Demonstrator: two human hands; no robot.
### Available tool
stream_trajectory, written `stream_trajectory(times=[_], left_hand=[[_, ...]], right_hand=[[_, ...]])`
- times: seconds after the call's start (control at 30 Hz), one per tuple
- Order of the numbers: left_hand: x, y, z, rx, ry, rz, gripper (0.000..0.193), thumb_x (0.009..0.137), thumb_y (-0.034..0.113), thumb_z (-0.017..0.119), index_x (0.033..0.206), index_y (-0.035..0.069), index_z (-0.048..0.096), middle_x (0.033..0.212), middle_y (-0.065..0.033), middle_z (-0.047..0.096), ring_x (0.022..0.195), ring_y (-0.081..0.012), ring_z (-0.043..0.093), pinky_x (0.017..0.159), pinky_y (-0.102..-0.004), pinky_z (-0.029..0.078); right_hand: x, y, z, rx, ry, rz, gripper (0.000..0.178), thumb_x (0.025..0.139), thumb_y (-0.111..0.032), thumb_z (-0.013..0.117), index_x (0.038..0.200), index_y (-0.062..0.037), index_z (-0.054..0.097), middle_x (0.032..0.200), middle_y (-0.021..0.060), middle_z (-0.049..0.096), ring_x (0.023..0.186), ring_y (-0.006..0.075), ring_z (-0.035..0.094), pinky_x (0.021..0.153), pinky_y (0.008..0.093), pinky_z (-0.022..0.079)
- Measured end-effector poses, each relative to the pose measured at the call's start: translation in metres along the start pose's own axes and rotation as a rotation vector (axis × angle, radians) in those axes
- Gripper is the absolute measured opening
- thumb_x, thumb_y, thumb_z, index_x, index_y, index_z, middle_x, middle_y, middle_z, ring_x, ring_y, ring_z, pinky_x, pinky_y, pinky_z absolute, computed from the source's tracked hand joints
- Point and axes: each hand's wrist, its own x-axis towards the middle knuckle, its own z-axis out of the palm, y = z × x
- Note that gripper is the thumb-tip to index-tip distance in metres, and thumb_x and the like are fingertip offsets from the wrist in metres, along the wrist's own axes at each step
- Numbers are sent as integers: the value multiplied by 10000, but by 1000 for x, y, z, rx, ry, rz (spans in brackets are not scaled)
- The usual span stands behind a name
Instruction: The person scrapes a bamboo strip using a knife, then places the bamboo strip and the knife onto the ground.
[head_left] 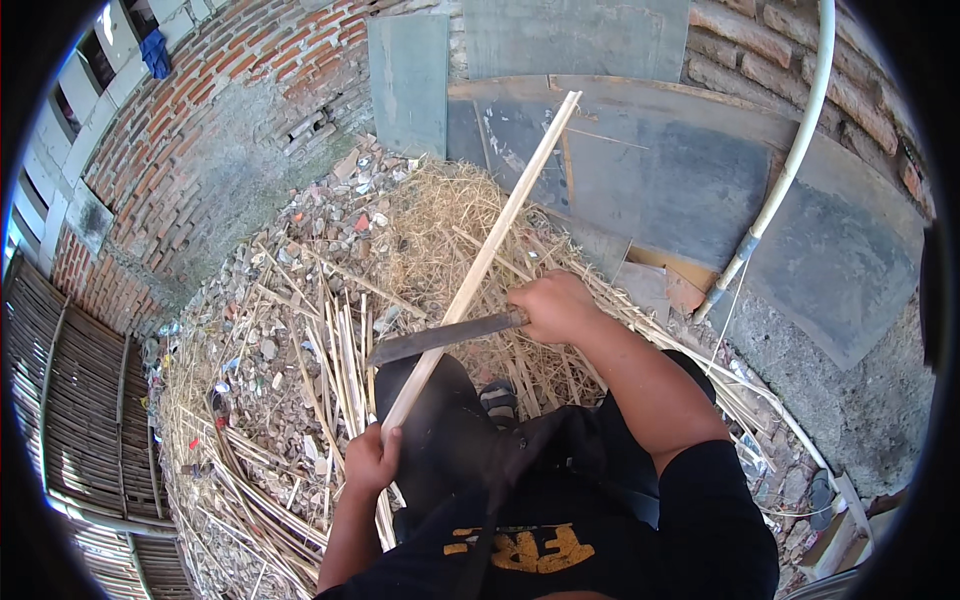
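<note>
My left hand (371, 460) is closed round the lower end of a long, pale bamboo strip (487, 252), which slants up and away to the right. In my right hand (556, 307) is the handle of a machete (445, 337), its dark, broad blade pointing left. The blade lies across the strip a little above my left hand; whether its edge bites into the bamboo I cannot tell. Both are over my dark-trousered leg (428, 395). The machete's handle is mostly hidden by my fingers.
Split bamboo strips (345, 350) lie in a heap to the left, over rubble. Thin shavings (440, 215) cover the ground ahead. Grey panels (660, 150) lean on the brick wall, beside a pale pipe (790, 180). A slatted bamboo screen (85, 400) stands far left.
</note>
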Motion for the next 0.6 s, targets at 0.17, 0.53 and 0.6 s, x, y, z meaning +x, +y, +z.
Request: stream_trajectory(times=[0.17,0.53,0.6], left_hand=[[-3,-9,4,-28,35,23,471,990,391,574,738,-4,535,606,-259,567,602,-476,602,562,-520,457],[3,-11,2,-27,41,38,482,966,430,601,722,18,545,572,-232,567,575,-460,612,547,-520,475],[1,-7,0,-27,59,16,486,965,440,597,729,18,549,579,-236,575,588,-465,617,554,-524,480]], right_hand=[[10,40,12,313,48,309,180,769,-212,687,911,-104,709,811,126,715,828,332,703,777,460,544],[3,88,12,543,329,645,382,793,-293,716,1061,-21,717,946,235,723,941,399,692,854,440,538],[1,89,13,507,348,601,379,794,-293,716,1059,-22,716,941,235,723,941,400,691,855,440,539]])
